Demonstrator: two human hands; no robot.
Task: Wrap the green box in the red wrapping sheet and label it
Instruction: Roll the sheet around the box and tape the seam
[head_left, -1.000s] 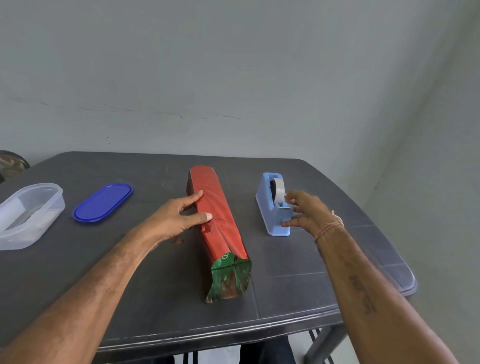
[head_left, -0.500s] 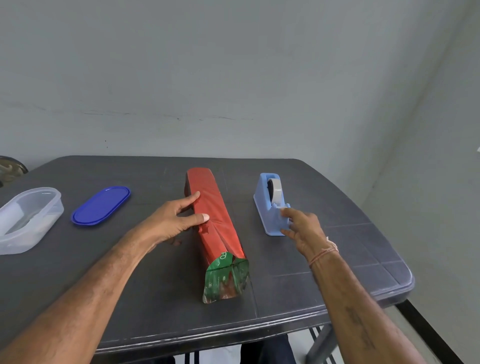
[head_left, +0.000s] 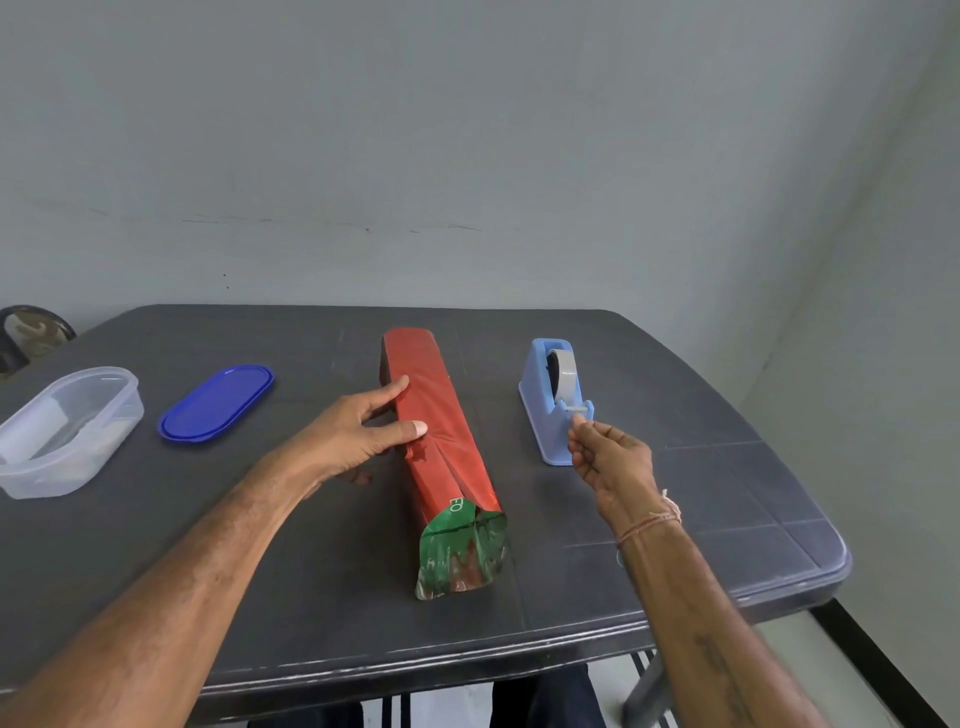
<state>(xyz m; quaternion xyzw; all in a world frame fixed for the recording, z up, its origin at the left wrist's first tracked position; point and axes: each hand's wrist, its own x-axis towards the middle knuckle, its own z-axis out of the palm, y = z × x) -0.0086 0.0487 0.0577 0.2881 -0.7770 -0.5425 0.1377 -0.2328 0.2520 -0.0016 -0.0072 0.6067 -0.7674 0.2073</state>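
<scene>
A long green box (head_left: 462, 556) lies lengthwise on the dark table (head_left: 260, 597), most of it covered by the red wrapping sheet (head_left: 441, 415); only its near green end shows. My left hand (head_left: 358, 436) presses flat on the sheet's left side, thumb on the seam. My right hand (head_left: 608, 457) pinches the end of the clear tape at the cutter of the light blue tape dispenser (head_left: 550, 400), which stands right of the box.
A blue oval lid (head_left: 215, 402) lies left of the box. A clear plastic container (head_left: 62, 431) with a white roll inside sits at the far left. The table's front edge and right corner are close. A dark object (head_left: 31, 332) shows beyond the left edge.
My right hand has shifted from the dispenser's side to its front cutter and now pinches the tape end. My left hand stays on the wrapped box.
</scene>
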